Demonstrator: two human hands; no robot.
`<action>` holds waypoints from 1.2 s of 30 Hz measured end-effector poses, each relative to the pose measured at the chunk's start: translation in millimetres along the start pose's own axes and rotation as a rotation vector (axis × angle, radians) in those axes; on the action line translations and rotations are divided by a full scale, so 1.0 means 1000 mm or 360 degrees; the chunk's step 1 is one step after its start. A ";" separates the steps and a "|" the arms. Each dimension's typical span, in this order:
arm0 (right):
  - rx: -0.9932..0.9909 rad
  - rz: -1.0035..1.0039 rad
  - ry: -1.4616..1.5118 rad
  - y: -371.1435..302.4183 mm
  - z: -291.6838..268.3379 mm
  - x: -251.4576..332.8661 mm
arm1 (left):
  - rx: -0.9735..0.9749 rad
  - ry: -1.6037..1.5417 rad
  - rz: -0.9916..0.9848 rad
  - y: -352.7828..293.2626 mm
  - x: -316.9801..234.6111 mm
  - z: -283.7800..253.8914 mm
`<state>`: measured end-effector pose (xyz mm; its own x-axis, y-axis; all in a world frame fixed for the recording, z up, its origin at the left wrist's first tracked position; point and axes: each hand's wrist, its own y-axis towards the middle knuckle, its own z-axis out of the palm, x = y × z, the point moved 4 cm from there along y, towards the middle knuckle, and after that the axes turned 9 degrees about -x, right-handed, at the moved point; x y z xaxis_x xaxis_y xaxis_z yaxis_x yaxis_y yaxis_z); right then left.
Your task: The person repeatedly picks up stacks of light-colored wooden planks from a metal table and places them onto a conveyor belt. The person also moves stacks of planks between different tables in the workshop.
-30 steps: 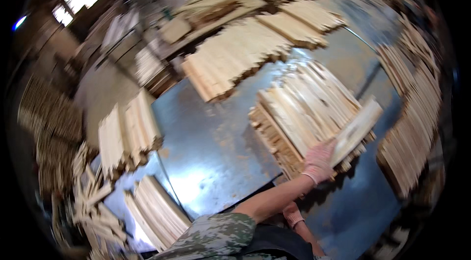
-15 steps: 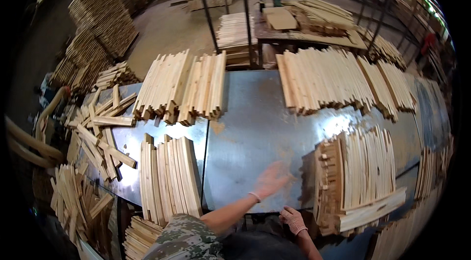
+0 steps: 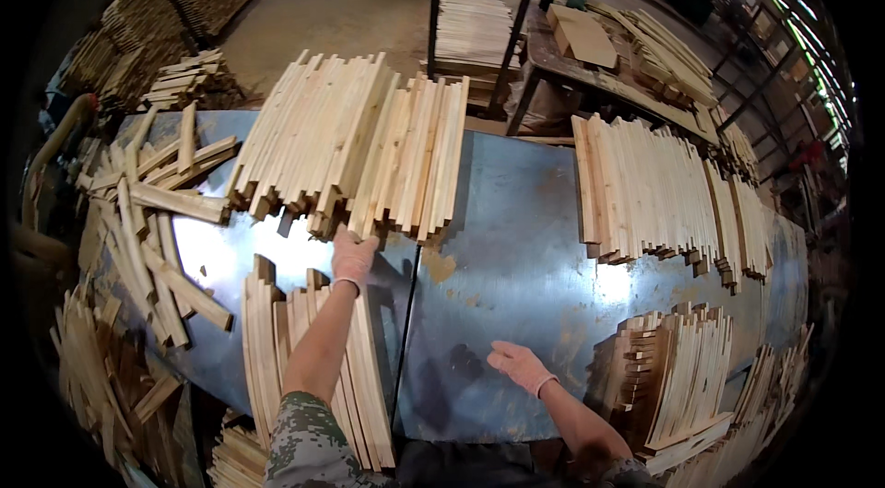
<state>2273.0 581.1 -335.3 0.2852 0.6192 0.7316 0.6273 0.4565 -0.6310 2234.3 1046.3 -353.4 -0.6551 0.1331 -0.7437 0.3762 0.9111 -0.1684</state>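
Strips of pale wood (image 3: 415, 156) lie just beyond the left grip (image 3: 353, 258), which meets their near ends; whether it is clamped cannot be told. The step looks like grasping, calling for fingers around those ends. Rightward, the empty right grip (image 3: 519, 369), loosely extended, hovers over the worktop (image 3: 516, 211). Nearer strips (image 3: 365, 387) lie under the left forearm (image 3: 323, 341); offcuts (image 3: 184, 287) crowd leftward.

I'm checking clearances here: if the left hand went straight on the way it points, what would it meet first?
Most likely the near ends of the wooden strips lying just ahead of the left hand; its fingertips look right at them, though whether they already touch is unclear.
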 end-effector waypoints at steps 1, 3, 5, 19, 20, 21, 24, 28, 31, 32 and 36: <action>0.0054 0.0004 -0.0021 0.013 -0.002 0.018 | 0.0093 -0.0035 -0.0011 0.024 0.012 0.009; 0.0105 -0.0124 -0.0276 0.037 -0.005 0.057 | -0.0046 -0.0244 0.0051 0.064 0.047 0.019; 0.0064 -0.0147 -0.0313 0.063 -0.008 0.062 | 0.0072 -0.0102 -0.0040 0.058 0.003 0.024; -0.0589 -0.0436 -0.0271 0.282 -0.051 0.168 | 0.0181 0.0507 0.0027 0.020 -0.068 0.059; -0.0446 -0.0282 -0.0137 0.301 -0.052 0.166 | 0.0166 0.0508 0.0141 0.031 -0.057 0.063; -0.0350 -0.0312 -0.0148 0.308 -0.052 0.174 | 0.0150 0.0510 0.0251 0.042 -0.051 0.069; -0.0361 -0.0375 -0.0184 0.315 -0.036 0.171 | 0.0319 0.0637 0.0143 0.041 -0.073 0.077; -0.0827 -0.0368 -0.0252 0.304 -0.026 0.167 | 0.0159 0.0630 0.0279 0.022 -0.070 0.100; -0.0678 -0.0155 -0.0234 0.285 -0.067 0.163 | 0.0261 0.0275 0.0150 -0.015 -0.099 0.123; -0.0867 -0.0221 -0.0240 0.290 -0.075 0.135 | 0.0319 0.0107 0.0187 -0.026 -0.104 0.137; -0.0847 -0.0048 -0.0144 0.250 -0.136 0.119 | 0.0223 0.0124 0.0441 -0.070 -0.120 0.179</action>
<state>2562.0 681.6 -371.0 0.2126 0.6739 0.7075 0.9213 0.1030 -0.3749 2403.9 896.4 -368.0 -0.5615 0.4031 -0.7227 0.6302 0.7743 -0.0577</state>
